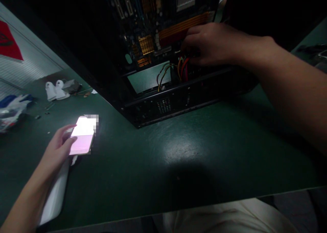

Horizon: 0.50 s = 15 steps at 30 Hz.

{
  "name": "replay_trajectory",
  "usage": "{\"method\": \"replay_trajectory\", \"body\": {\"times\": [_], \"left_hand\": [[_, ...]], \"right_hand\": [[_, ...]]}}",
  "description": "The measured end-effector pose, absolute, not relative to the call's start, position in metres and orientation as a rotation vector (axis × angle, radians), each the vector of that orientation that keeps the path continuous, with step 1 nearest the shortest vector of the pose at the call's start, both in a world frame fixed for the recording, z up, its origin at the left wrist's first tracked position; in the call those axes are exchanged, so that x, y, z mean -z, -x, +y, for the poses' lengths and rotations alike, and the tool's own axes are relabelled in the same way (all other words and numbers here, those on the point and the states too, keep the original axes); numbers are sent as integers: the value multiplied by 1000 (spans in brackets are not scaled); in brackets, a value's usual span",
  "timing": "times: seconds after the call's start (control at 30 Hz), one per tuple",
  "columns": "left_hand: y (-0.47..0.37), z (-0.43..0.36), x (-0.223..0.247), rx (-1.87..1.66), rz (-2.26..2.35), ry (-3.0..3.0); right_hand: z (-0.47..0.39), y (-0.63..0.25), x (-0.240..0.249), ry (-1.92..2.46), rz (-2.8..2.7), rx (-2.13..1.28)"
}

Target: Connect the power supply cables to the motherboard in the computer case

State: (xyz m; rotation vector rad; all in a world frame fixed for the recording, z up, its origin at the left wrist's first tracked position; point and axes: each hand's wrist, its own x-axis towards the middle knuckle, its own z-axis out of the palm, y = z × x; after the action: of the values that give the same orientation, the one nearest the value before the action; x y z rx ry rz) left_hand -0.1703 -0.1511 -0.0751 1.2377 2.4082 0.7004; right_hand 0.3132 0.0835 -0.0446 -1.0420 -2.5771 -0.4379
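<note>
A smartphone (83, 134) with a bright screen is at the left, its right side partly pixelated. My left hand (60, 143) grips the phone's left edge, thumb over the lit screen. Inside a dark open computer case (176, 102), my right hand (206, 44) has its fingers curled together at a power cable (184, 69) with red and yellow wires. The fingers cover the cable's upper end. Close beside this hand is the motherboard (135, 39), with yellow and red memory slots (184, 27). Thin loose wires (162, 75) cross a rectangular opening in the case.
A white power bank-like object (56, 199) lies under my left forearm, near a white plug (74, 160) at the phone's lower end. White plastic pieces (56, 90) and a grey block (71, 86) stand farther back on the green table (143, 178). Plastic bags (15, 107) lie far left.
</note>
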Motion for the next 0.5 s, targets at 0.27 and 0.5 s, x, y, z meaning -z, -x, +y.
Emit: {"method": "replay_trajectory", "body": {"times": [0.27, 0.5], "left_hand": [[164, -150, 72, -677, 2443, -1255], [156, -150, 71, -696, 2454, -1238]], "right_hand": [[87, -314, 46, 1031, -2577, 442], [85, -313, 46, 1020, -2570, 461]]}}
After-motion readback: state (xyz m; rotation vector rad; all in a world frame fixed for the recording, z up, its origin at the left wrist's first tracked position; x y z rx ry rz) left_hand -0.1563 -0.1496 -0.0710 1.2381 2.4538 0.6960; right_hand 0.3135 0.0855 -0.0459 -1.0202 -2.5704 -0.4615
